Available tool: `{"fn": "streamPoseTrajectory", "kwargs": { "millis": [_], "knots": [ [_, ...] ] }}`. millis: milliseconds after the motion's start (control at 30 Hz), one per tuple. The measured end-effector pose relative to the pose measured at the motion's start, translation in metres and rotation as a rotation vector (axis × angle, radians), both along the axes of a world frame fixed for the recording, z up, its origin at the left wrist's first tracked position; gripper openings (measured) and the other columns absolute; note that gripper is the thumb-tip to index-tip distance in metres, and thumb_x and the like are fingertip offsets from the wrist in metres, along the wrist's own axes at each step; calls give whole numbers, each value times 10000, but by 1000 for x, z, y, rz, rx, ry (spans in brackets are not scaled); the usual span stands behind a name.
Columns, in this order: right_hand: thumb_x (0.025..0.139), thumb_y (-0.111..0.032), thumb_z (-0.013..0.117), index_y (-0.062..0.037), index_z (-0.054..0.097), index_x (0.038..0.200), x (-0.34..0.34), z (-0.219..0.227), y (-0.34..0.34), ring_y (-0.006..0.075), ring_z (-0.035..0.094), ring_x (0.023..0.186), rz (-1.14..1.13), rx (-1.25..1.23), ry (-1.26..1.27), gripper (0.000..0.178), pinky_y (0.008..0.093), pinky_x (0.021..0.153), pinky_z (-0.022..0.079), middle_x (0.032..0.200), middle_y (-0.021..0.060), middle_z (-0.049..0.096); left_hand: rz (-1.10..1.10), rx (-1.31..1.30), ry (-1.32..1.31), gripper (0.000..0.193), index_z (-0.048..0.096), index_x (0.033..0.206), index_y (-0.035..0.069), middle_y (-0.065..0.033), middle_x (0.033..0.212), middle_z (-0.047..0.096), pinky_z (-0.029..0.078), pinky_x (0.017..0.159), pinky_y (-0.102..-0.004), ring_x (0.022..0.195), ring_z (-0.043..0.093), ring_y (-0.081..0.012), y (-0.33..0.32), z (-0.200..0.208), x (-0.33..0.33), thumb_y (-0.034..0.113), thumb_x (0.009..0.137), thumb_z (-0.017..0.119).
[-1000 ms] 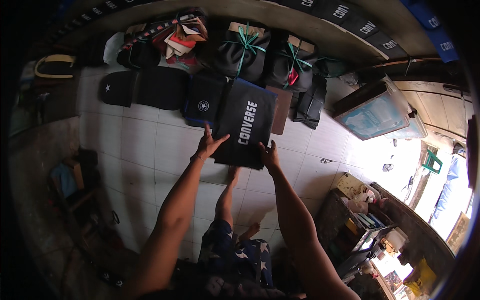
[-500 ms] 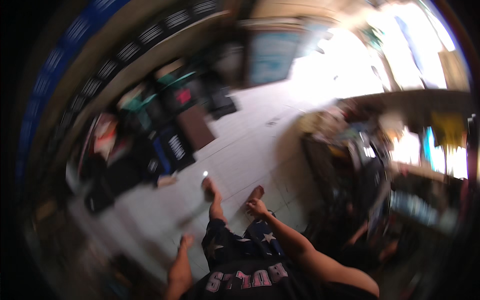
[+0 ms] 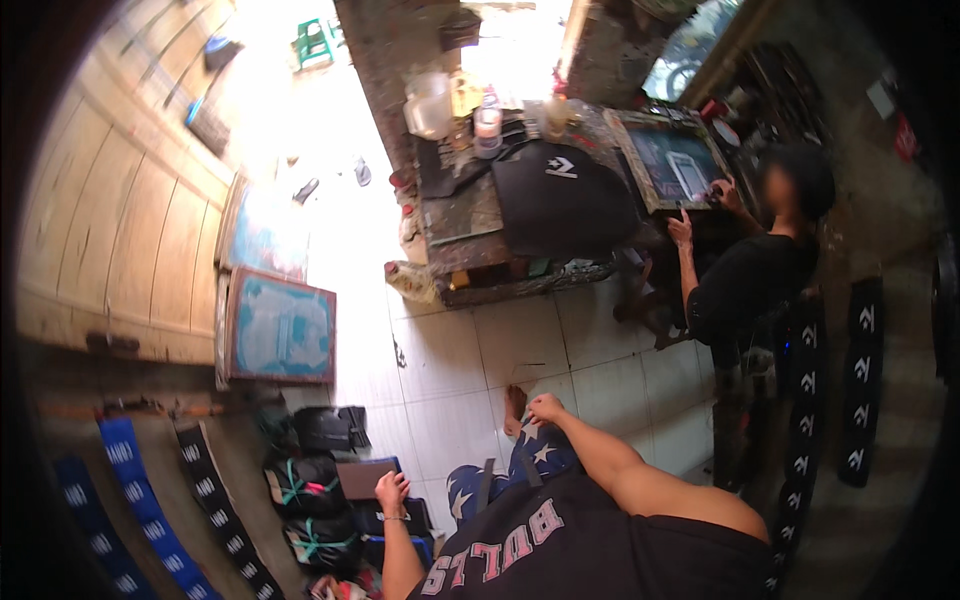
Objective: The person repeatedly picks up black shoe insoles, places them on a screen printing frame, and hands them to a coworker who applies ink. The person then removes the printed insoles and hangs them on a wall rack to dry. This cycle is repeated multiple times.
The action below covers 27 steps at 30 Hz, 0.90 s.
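My left hand [image 3: 393, 490] hangs low at my left side, fingers loosely bent and apart, and I see nothing in it. It is nearest to the dark stacks of goods on the floor. My right hand [image 3: 545, 407] is in front of my right thigh, fingers curled together, with nothing visible in it. It hovers over my star-patterned shorts [image 3: 462, 494], close to my bare foot [image 3: 514, 405]. Ahead stands a cluttered worktable [image 3: 465, 215] with a black cloth piece [image 3: 565, 200] bearing a white print draped over it.
At the table's right a person [image 3: 760, 265] in black handles a framed printing screen [image 3: 670, 160]. Framed screens [image 3: 282, 328] lean by wooden doors [image 3: 130, 240] on the left. Tied black bundles [image 3: 303, 482] lie on the tiled floor [image 3: 450, 370]. Printed strips [image 3: 150, 500] hang at left and right.
My view has swung to the right, bringing the worktable and the person ahead of me. My left hand has risen a little. My right hand stays near my thigh.
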State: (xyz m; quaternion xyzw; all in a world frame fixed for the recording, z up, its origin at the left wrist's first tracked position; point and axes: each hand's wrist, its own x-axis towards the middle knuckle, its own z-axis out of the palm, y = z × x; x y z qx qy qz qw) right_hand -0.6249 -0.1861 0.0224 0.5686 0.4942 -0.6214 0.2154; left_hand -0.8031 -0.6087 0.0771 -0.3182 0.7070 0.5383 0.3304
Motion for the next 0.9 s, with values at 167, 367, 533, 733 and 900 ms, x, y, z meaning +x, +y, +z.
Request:
{"fn": "streamPoseTrajectory", "kwargs": {
  "millis": [167, 367, 533, 733, 900],
  "knots": [
    [877, -183, 594, -6, 620, 977, -36, -20, 111, 224, 663, 623, -602, -41, 124, 205, 351, 489, 553, 815, 128, 674, -589, 170, 25, 322, 527, 1212, 39, -104, 1057, 668, 524, 658, -279, 839, 680, -190, 154, 36, -39, 245, 966, 527],
    [873, -248, 639, -16, 558, 1148, -117, -36, 256, 247, 646, 885, -1058, -45, 289, 369, 397, 700, 572, 1077, 169, 621, -856, 119, -37, 313, 549, 1189, -24, -116, 1003, 681, 530, 673, -270, 824, 681, -182, 209, 55, -75, 174, 947, 568],
    [865, -299, 679, -35, 543, 1173, -143, -53, 349, 273, 551, 1108, -1542, 135, 144, 428, 437, 880, 489, 1185, 138, 580, -918, -93, -88, 290, 553, 1146, -24, -134, 978, 679, 545, 635, -290, 779, 681, -208, 203, 46, -157, 180, 941, 566],
    [800, -49, 670, -17, 580, 1067, -169, 43, 376, 253, 639, 883, -1531, 232, 502, 283, 382, 661, 608, 1020, 108, 617, -1279, -91, 126, 355, 629, 1052, -52, -154, 932, 695, 531, 703, -302, 782, 680, -178, 322, 44, -280, 269, 910, 580],
    [851, -44, 595, 9, 553, 1106, -307, 190, 342, 280, 664, 838, -1716, 84, 749, 264, 417, 694, 633, 1057, 126, 601, -1474, 383, 45, 413, 498, 1274, -8, -143, 1216, 588, 504, 818, -319, 1041, 618, -219, 515, 29, -266, 271, 971, 537]
  ]
}}
